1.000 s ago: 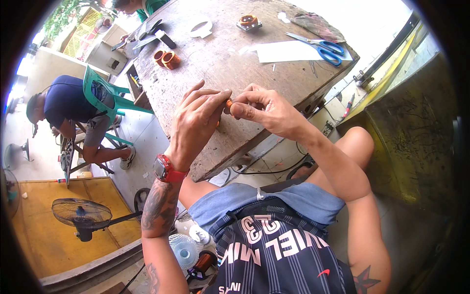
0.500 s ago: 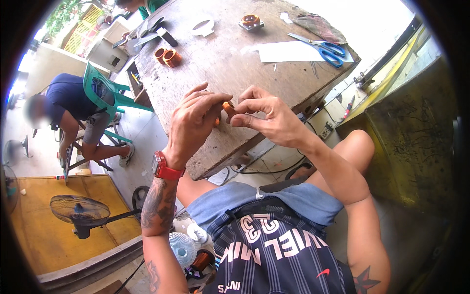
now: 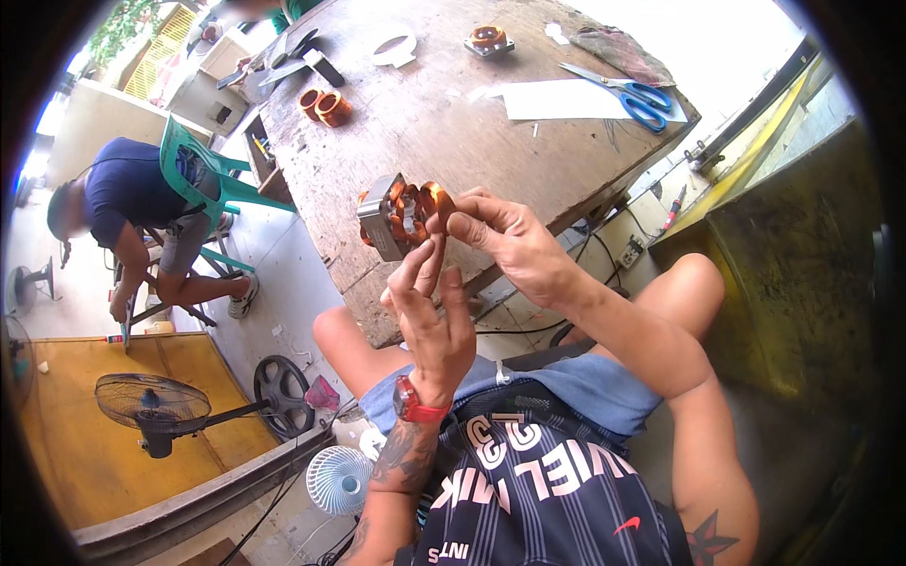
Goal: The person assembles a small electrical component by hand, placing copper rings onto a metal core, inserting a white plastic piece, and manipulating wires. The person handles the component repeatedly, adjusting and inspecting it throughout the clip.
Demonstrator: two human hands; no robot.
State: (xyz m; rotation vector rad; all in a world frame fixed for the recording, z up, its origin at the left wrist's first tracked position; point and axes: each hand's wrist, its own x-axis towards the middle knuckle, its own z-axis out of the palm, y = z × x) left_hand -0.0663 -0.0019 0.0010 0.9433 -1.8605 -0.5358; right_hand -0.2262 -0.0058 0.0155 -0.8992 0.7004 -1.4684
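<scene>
A motor stator (image 3: 379,219), a grey metal block with copper windings, stands on edge at the near part of the wooden worktable (image 3: 453,123). One copper wire coil (image 3: 437,206) sits at its right-hand side. My right hand (image 3: 514,241) pinches this coil between thumb and fingers. From below, my left hand (image 3: 432,325) reaches up with its fingers stretched and thumb apart; its fingertips are by the lower edge of the coil and stator. Whether they touch is hard to tell. Two loose copper coils (image 3: 332,109) lie farther back on the left.
Blue-handled scissors (image 3: 642,106) lie over white paper (image 3: 547,100) at the right. Another wound stator (image 3: 488,40), a white ring (image 3: 394,50) and dark fan blades (image 3: 288,61) are farther back. A person (image 3: 142,203) bends forward beside a green chair (image 3: 184,165) at left.
My left hand has dropped from above the coil to below it, turning palm up, which uncovers the stator. My right hand keeps its pinch on the coil, nearly in place.
</scene>
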